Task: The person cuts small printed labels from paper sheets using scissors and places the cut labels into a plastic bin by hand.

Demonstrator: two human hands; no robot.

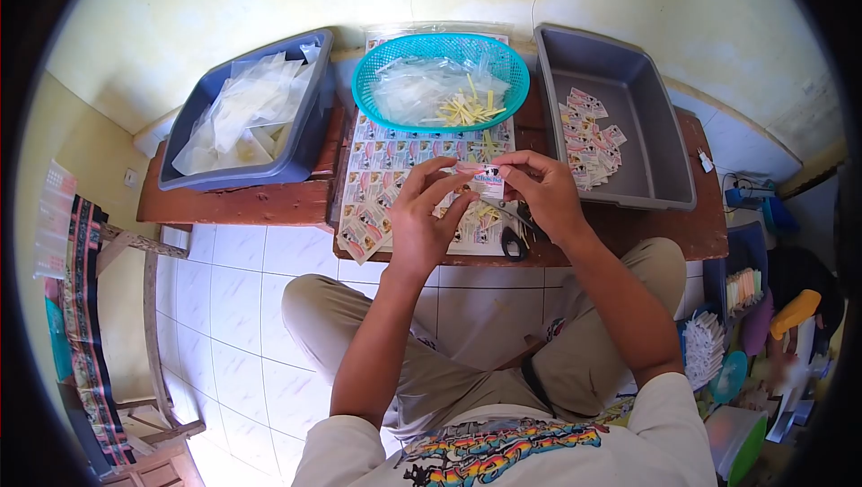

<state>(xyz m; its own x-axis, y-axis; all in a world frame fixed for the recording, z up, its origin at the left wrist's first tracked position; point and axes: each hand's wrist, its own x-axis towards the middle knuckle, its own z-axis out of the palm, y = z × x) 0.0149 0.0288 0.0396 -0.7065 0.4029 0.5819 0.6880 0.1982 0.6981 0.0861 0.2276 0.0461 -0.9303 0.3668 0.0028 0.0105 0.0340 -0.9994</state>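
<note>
Between both hands, over the table's front part, is a small printed label [488,185] with pink and blue lettering. My left hand [425,213] pinches its left side, and my right hand [544,193] grips its upper right corner. Beneath the hands lie printed label sheets [373,157] with rows of the same design. Scissors [514,243] with black handles rest on the sheets just below my right hand, their blades partly hidden. A loose pile of labels [366,225] sits left of my left hand.
A teal basket [362,103] behind the hands holds clear plastic bags and pale yellow strips [470,110]. The grey tub [660,150] at right contains cut labels [588,141]; the blue-grey tub [301,141] at left holds plastic bags. Another person [804,285] is at the far right.
</note>
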